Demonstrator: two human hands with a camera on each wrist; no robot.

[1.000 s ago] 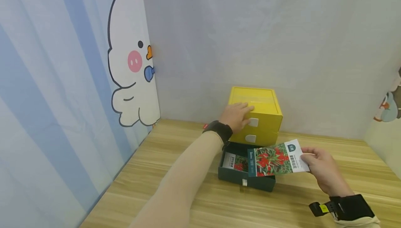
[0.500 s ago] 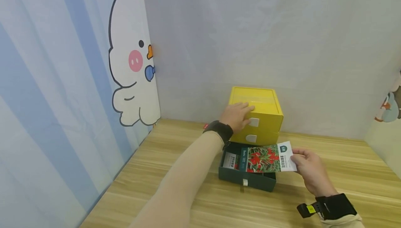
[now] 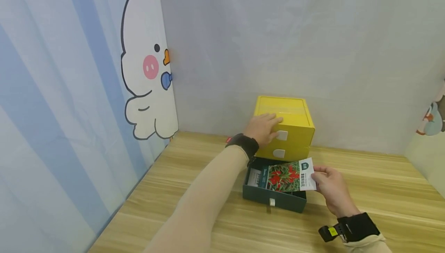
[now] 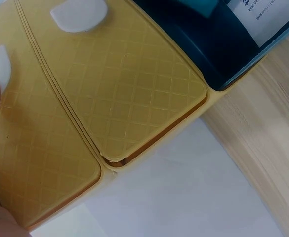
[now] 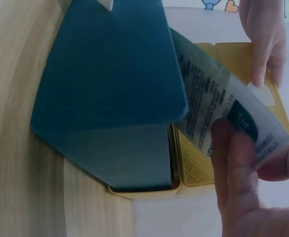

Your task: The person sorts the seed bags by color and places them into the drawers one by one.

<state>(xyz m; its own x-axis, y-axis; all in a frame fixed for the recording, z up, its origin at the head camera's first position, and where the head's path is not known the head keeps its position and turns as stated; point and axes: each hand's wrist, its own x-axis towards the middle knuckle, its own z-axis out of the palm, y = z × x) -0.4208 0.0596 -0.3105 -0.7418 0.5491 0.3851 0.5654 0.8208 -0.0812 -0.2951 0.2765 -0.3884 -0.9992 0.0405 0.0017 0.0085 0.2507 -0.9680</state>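
- Packet point(image 3: 289, 175) printed with red berries, white strip at one end, pinched at that end between thumb and fingers of right hand point(image 3: 330, 190); tilted over the open drawer, far end dipping inside, near end above the drawer's right rim.
- Same grip in the right wrist view: thumb on the packet's point(image 5: 223, 106) printed face, fingers behind.
- Dark green drawer point(image 3: 274, 199) pulled out from the bottom of the yellow drawer box point(image 3: 290, 129), white tab at its front; another flat packet point(image 3: 255, 176) lying inside at the left.
- Left hand point(image 3: 261, 128) resting flat on the box's upper left front corner, fingers straight, fingertips just beside the white pull point(image 3: 282, 135) of the top drawer; holding nothing.
- Second white pull point(image 3: 278, 153) on the middle drawer, shut.
- Box standing toward the back edge of the wooden table point(image 3: 379, 191), near the pale wall.
- Black wrist straps on both arms; beige sleeves.
- Cartoon duck point(image 3: 147, 67) on the curtain beyond the table's left back corner.
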